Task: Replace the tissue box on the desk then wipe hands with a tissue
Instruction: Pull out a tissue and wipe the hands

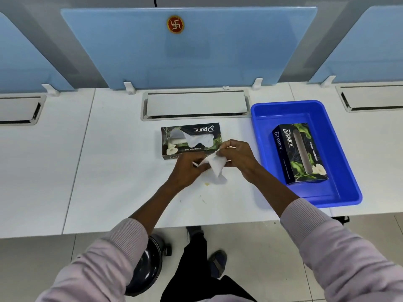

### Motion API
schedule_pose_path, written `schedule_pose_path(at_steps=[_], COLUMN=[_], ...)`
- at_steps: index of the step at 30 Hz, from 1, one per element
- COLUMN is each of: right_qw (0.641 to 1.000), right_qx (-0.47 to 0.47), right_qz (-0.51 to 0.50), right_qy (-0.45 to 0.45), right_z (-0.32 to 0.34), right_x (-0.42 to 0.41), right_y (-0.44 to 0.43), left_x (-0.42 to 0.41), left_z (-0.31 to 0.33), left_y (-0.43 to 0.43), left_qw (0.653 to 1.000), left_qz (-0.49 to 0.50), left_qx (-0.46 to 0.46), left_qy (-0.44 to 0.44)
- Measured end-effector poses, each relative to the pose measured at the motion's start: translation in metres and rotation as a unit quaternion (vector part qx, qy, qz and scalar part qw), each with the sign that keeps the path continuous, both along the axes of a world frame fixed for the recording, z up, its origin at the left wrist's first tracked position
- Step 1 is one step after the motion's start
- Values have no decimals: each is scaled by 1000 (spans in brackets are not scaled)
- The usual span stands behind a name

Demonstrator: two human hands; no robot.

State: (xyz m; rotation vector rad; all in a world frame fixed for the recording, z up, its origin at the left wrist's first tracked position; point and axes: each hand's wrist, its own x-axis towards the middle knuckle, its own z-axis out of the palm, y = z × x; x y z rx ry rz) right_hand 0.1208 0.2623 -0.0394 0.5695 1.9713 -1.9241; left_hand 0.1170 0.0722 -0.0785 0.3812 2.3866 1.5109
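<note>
A dark tissue box (189,138) with a leaf print lies flat on the white desk (122,171), a tissue poking out of its top slot. Just in front of it, my left hand (187,171) and my right hand (237,158) are together, both gripping one crumpled white tissue (214,166) that hangs between them above the desk. A second tissue box (298,153) of the same print lies in the blue tray (340,192) to the right; nothing sticks out of its slot.
A light blue divider panel (187,51) stands along the back of the desk. A metal cable hatch (195,104) sits behind the box. A small yellowish spot (206,183) marks the desk under my hands. A dark chair base (148,264) is on the floor below.
</note>
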Motion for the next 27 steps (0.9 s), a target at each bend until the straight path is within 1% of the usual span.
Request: schedule_pose_path(at_steps=[2, 3, 5, 6, 8, 9, 10, 12, 14, 16, 17, 18, 19, 21, 22, 23, 24, 25, 26, 27], right_qw=[999, 999, 1000, 1000, 999, 996, 993, 985, 978, 974, 976, 980, 984, 989, 989, 989, 982, 968, 948, 930], right_qx=[11, 13, 7, 7, 3, -18, -51, -118, -154, -148, -128, -99, -67, -21, 7, 62, 144, 232, 311, 366], right_qz=[-32, -36, -24, -12, 15, 28, 35, 17, -37, -84, -91, -85, -73, -68, -76, -82, -73, -53, -29, -7], right_qy=[-5, -6, -7, -14, -52, -80, -104, -128, -134, -147, -151, -152, -148, -132, -123, -109, -96, -80, -62, -42], right_z=[-3, -4, -8, -10, -8, -8, -8, -7, -7, -9, -12, -13, -16, -23, -30, -34, -39, -44, -51, -60], right_x=[11, 17, 28, 33, 42, 45, 50, 56, 57, 57, 58, 59, 60, 64, 66, 68, 70, 71, 72, 73], right_y=[3, 3, -1, -4, -9, -10, -12, -14, -17, -22, -25, -28, -30, -33, -33, -34, -34, -34, -33, -33], left_x=[9, 13, 19, 21, 27, 30, 34, 42, 50, 61, 68, 73, 77, 81, 82, 81, 81, 81, 81, 82], left_z=[2, 5, 10, 13, 15, 15, 16, 12, 7, 1, -3, -6, -10, -16, -20, -25, -31, -40, -49, -60], left_y=[2, 3, 5, 6, 9, 9, 9, 9, 8, 7, 5, 3, 0, -9, -15, -23, -31, -41, -52, -63], left_qw=[992, 979, 937, 914, 876, 867, 874, 918, 965, 994, 999, 999, 997, 997, 997, 997, 995, 991, 985, 976], left_qz=[66, 98, 138, 153, 193, 211, 221, 210, 159, 75, 32, -4, -27, -27, -1, 40, 86, 125, 147, 150], left_qx=[67, 113, 216, 260, 322, 332, 321, 245, 145, 45, -5, -44, -62, -37, -13, -1, -8, -36, -85, -150], left_qy=[-82, -137, -237, -270, -304, -307, -292, -230, -149, -69, -39, -27, -33, -65, -74, -71, -57, -34, -1, 36])
